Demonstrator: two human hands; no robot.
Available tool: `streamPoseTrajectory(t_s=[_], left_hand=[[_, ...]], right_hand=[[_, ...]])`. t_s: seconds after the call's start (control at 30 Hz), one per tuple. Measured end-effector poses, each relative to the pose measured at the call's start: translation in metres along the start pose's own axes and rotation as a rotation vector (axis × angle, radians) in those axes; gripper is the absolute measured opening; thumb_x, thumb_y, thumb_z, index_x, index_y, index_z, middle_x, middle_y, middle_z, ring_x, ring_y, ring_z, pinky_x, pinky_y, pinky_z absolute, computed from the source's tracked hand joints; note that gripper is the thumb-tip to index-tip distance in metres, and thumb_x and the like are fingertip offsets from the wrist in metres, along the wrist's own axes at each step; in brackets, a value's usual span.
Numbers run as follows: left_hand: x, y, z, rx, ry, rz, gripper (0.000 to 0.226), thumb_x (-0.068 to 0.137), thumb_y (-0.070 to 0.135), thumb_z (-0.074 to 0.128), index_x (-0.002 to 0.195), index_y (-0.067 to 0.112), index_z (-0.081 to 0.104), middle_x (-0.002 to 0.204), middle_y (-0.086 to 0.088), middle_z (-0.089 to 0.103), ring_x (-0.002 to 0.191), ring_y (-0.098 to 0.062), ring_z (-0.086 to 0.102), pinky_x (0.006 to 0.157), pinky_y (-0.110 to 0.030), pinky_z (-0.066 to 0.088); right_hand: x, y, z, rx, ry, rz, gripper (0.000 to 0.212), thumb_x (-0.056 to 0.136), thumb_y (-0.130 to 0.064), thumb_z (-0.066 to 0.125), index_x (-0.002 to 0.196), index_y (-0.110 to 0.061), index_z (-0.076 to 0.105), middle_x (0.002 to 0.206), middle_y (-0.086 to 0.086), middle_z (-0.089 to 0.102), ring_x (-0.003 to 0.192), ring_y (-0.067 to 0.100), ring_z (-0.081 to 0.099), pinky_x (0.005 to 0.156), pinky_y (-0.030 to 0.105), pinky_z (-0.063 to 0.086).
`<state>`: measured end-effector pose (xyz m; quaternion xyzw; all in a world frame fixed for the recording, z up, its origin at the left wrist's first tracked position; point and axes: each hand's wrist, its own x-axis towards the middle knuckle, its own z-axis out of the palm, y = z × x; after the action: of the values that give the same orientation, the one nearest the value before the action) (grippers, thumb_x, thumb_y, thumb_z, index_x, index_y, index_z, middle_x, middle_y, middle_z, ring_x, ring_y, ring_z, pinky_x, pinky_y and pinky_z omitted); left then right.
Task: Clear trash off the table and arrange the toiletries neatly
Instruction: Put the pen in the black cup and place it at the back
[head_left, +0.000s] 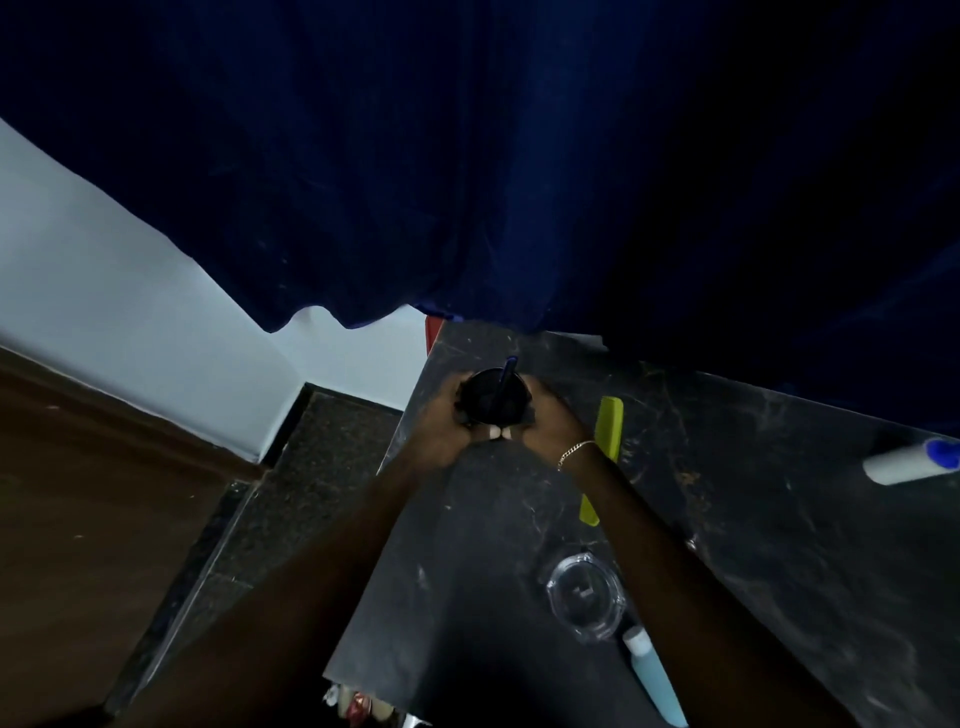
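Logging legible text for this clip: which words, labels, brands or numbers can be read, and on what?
None can be read.
White tube with blue cap: no print visible.
Light blue tube: no print visible.
Green comb: no marking visible.
Black cup held in both hands, left hand and right hand: too dark to tell.
Clear dish: a small dark mark inside, too small to read.

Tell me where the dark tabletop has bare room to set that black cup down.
Both hands, left hand and right hand, hold the round black cup near the dark marble table's far left corner. Bare patches: the wide stretch between the forearms, and between the yellow-green comb and the white tube with a blue cap. It is crowded around the clear glass dish and the light blue tube.
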<state>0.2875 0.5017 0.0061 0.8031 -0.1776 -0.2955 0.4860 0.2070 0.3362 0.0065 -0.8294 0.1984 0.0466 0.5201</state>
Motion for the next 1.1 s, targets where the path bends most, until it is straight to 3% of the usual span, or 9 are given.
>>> streamPoseTrajectory(t_s=[0.07, 0.17, 0.3, 0.4, 0.63, 0.8, 0.93, 1.1], left_hand=[[0.014, -0.002, -0.009, 0.008, 0.011, 0.004, 0.08, 0.071, 0.013, 0.092, 0.138, 0.023, 0.051, 0.131, 0.007, 0.065, 0.123, -0.013, 0.062, 0.107, -0.037, 0.05], [0.032, -0.001, -0.019, 0.036, 0.029, 0.016, 0.076, 0.071, 0.017, 0.092, 0.136, 0.027, 0.053, 0.13, 0.012, 0.064, 0.121, -0.008, 0.061, 0.104, -0.031, 0.051], [0.053, -0.003, -0.029, 0.046, 0.058, -0.006, 0.065, 0.076, 0.023, 0.086, 0.124, 0.05, 0.051, 0.119, 0.033, 0.061, 0.108, 0.014, 0.059, 0.092, -0.016, 0.043], [0.071, -0.002, -0.035, 0.088, 0.036, -0.024, 0.08, 0.077, 0.017, 0.087, 0.144, 0.03, 0.046, 0.138, 0.009, 0.06, 0.122, -0.01, 0.057, 0.103, -0.028, 0.041], [0.093, -0.002, -0.046, 0.126, -0.042, -0.11, 0.09, 0.084, 0.012, 0.082, 0.154, 0.029, 0.028, 0.15, -0.008, 0.054, 0.137, -0.029, 0.052, 0.117, -0.047, 0.043], [0.097, -0.005, -0.043, 0.134, -0.078, -0.102, 0.098, 0.085, 0.013, 0.081, 0.157, 0.025, 0.016, 0.15, -0.014, 0.051, 0.136, -0.034, 0.053, 0.115, -0.053, 0.043], [0.099, -0.009, -0.039, 0.131, -0.078, -0.103, 0.094, 0.086, 0.004, 0.074, 0.156, 0.023, 0.014, 0.138, -0.024, 0.055, 0.123, -0.05, 0.059, 0.1, -0.062, 0.049], [0.101, -0.011, -0.037, 0.117, -0.073, -0.094, 0.086, 0.089, 0.007, 0.072, 0.153, 0.029, 0.017, 0.142, -0.015, 0.054, 0.123, -0.042, 0.06, 0.099, -0.059, 0.052]], right_hand=[[0.019, -0.004, 0.004, 0.015, 0.002, 0.012, 0.073, 0.072, -0.002, 0.077, 0.137, -0.021, 0.049, 0.13, 0.003, 0.063, 0.12, 0.019, 0.061, 0.104, 0.042, 0.051], [0.044, -0.007, 0.006, -0.026, -0.002, 0.024, 0.075, 0.074, -0.002, 0.077, 0.14, -0.019, 0.045, 0.135, 0.007, 0.06, 0.123, 0.023, 0.059, 0.107, 0.045, 0.048], [0.072, -0.011, 0.01, -0.03, 0.003, 0.057, 0.079, 0.076, -0.005, 0.075, 0.144, -0.023, 0.04, 0.136, 0.007, 0.06, 0.125, 0.024, 0.058, 0.109, 0.046, 0.046], [0.089, -0.014, 0.011, -0.084, 0.032, 0.072, 0.08, 0.078, -0.011, 0.074, 0.147, -0.027, 0.035, 0.137, 0.007, 0.058, 0.124, 0.025, 0.057, 0.108, 0.043, 0.047], [0.111, -0.012, 0.017, -0.093, 0.028, 0.081, 0.078, 0.078, -0.01, 0.074, 0.145, -0.025, 0.039, 0.131, 0.006, 0.061, 0.118, 0.025, 0.061, 0.101, 0.039, 0.05], [0.119, -0.009, 0.021, -0.073, 0.021, 0.106, 0.08, 0.074, -0.012, 0.08, 0.143, -0.023, 0.041, 0.132, 0.007, 0.06, 0.12, 0.026, 0.06, 0.103, 0.043, 0.05], [0.121, -0.005, 0.024, -0.081, 0.04, 0.114, 0.082, 0.074, -0.012, 0.082, 0.143, -0.022, 0.041, 0.135, 0.008, 0.058, 0.121, 0.026, 0.059, 0.104, 0.039, 0.049], [0.122, 0.0, 0.025, -0.091, 0.06, 0.104, 0.079, 0.077, -0.009, 0.077, 0.145, -0.022, 0.039, 0.135, 0.011, 0.058, 0.12, 0.026, 0.059, 0.093, 0.027, 0.046]])
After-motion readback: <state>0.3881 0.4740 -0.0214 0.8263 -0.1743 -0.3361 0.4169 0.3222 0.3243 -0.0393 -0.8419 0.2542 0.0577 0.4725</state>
